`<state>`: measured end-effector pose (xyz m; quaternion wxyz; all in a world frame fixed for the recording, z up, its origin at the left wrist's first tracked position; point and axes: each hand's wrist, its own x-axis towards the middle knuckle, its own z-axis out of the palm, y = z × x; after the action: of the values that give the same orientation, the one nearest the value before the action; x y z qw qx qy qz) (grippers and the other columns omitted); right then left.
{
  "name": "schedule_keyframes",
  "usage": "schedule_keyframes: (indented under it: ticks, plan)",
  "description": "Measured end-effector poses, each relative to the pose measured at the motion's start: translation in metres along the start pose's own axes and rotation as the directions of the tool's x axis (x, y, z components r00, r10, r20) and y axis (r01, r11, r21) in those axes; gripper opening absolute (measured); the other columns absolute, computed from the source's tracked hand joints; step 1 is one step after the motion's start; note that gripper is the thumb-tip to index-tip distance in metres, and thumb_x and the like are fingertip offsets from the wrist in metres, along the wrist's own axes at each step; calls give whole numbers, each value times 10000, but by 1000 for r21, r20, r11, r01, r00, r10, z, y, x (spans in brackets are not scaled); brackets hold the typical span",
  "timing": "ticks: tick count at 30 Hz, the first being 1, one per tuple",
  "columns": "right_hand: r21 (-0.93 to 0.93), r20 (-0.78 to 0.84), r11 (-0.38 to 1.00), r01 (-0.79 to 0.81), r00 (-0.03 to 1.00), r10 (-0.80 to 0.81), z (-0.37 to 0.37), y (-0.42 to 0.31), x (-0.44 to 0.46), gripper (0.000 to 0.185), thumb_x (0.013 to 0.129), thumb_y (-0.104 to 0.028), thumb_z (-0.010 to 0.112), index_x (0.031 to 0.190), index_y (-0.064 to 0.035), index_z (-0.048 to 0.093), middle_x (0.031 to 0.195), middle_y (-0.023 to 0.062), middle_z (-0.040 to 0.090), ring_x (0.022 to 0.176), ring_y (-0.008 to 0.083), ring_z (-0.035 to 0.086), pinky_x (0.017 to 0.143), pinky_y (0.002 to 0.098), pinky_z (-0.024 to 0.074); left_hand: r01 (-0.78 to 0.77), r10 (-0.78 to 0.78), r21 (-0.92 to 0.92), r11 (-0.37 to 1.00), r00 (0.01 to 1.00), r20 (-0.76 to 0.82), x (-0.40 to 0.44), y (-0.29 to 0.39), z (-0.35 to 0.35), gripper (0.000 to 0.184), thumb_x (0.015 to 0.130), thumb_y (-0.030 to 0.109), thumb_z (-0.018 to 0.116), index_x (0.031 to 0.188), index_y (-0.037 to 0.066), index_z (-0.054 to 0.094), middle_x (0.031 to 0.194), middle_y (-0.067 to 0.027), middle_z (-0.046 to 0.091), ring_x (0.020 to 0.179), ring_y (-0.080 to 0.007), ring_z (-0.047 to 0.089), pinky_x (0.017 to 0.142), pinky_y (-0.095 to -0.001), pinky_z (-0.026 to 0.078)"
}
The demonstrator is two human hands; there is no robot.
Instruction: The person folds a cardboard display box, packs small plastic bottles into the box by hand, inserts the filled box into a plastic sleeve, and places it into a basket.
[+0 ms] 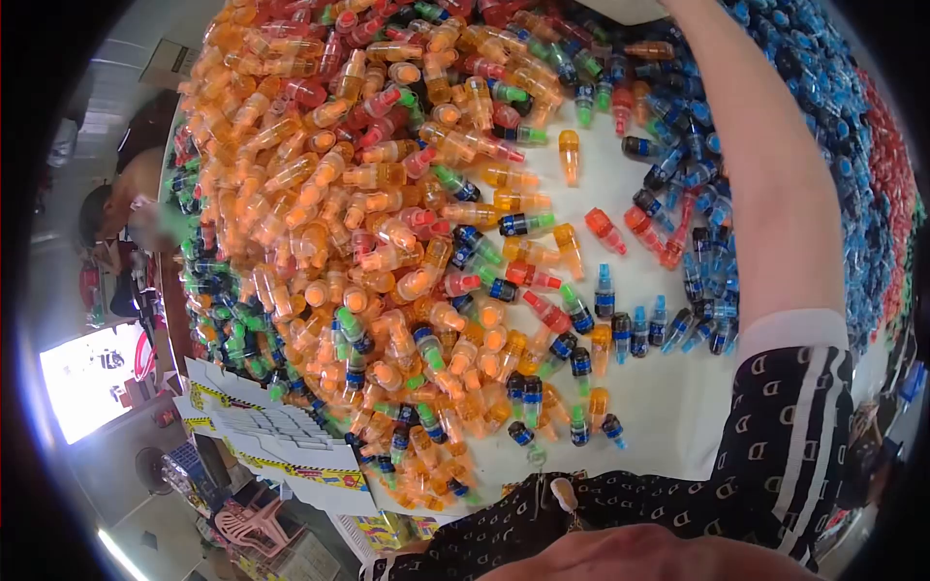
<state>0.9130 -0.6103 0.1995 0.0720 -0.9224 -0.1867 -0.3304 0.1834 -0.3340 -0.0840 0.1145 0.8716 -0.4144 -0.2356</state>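
My right forearm (775, 184) stretches up and away across the table, and the top edge cuts it off around the wrist, so the fingers are out of sight. Close beside that wrist is the edge of a white, flat-sided thing (620, 10); whether I grip it is hidden. Below the arm spreads a big heap of small orange bottles (310, 194) with clear caps, mixed with red and green ones. Loose pieces lie apart, among them an orange bottle (569, 158), a red bottle (605, 231) and a dark-blue bottle (604, 290). My left hand is outside the frame.
Blue bottles (852, 194) are heaped right of my arm, with red ones beyond. White cardboard boxes (281, 436) with yellow printing stand at the table's left front edge. Another person (136, 194) is at the far left. A pink chair (257, 523) and bright screen (92, 378) are behind.
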Motion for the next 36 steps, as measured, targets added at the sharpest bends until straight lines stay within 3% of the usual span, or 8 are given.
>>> schedule_keyframes:
  ticks: [8, 12, 20, 23, 27, 32, 34, 36]
  plan:
    - [100, 605, 926, -364, 761, 234, -119, -49, -19, 320, 754, -138, 611, 1062, -100, 689, 979, 226, 662, 913, 366, 640, 780, 414, 514, -10, 26, 144, 990, 994, -111, 1, -6, -15, 565, 901, 279, 427, 1450, 192, 326, 1527, -78, 295, 1394, -297, 295, 1059, -588, 279]
    - [156, 644, 977, -147, 765, 13, -82, -15, -46, 494, 761, -45, 611, 1236, -180, 604, 1035, 156, 671, 941, 314, 650, 825, 389, 498, -15, 46, 205, 979, 988, -150, -6, 1, -23, 563, 900, 280, 427, 1447, 192, 332, 1524, -76, 302, 1392, -296, 299, 1059, -587, 280]
    - [293, 632, 948, -128, 770, -92, -187, -69, -140, 593, 773, -26, 643, 1330, -198, 540, 1157, 130, 654, 1049, 257, 638, 930, 339, 483, 44, 38, 291, 956, 962, -272, 2, 17, -35, 557, 899, 282, 428, 1442, 193, 342, 1518, -73, 315, 1388, -296, 306, 1057, -585, 282]
    - [417, 661, 861, -291, 747, -68, -224, -88, -163, 596, 784, -8, 652, 1334, -206, 539, 1192, 111, 643, 1079, 246, 626, 954, 325, 479, 57, 37, 298, 953, 953, -300, 2, 30, -31, 555, 899, 282, 429, 1440, 193, 345, 1516, -72, 320, 1387, -295, 309, 1056, -584, 283]
    - [504, 475, 864, -16, 840, -261, -248, -91, -174, 589, 791, 37, 626, 1325, -201, 549, 1194, 104, 644, 1088, 230, 622, 956, 310, 481, 74, 37, 316, 946, 944, -329, 1, 31, -26, 552, 898, 283, 429, 1437, 194, 350, 1513, -71, 327, 1385, -295, 313, 1055, -584, 284]
    - [623, 378, 747, -235, 926, -24, -247, -63, -129, 483, 822, -2, 606, 1280, -154, 580, 1148, 117, 661, 1052, 229, 637, 935, 320, 491, 91, 31, 320, 943, 933, -358, 1, 29, -18, 548, 898, 284, 430, 1434, 194, 357, 1509, -69, 335, 1382, -295, 318, 1054, -583, 286]
    - [186, 339, 949, -254, 923, 181, -226, -40, -93, 464, 822, -56, 629, 1275, -145, 583, 1152, 131, 658, 1057, 223, 638, 926, 329, 491, 99, 29, 318, 943, 927, -373, 3, 28, -14, 547, 897, 285, 430, 1432, 194, 359, 1507, -68, 339, 1381, -294, 320, 1054, -582, 286]
    - [233, 230, 938, -257, 952, 203, -206, -66, -51, 363, 793, -75, 612, 1152, -118, 637, 1068, 175, 660, 988, 294, 637, 856, 376, 502, 107, 25, 319, 942, 924, -383, 3, 24, -11, 546, 897, 285, 430, 1431, 194, 362, 1506, -67, 342, 1380, -294, 322, 1054, -582, 287]
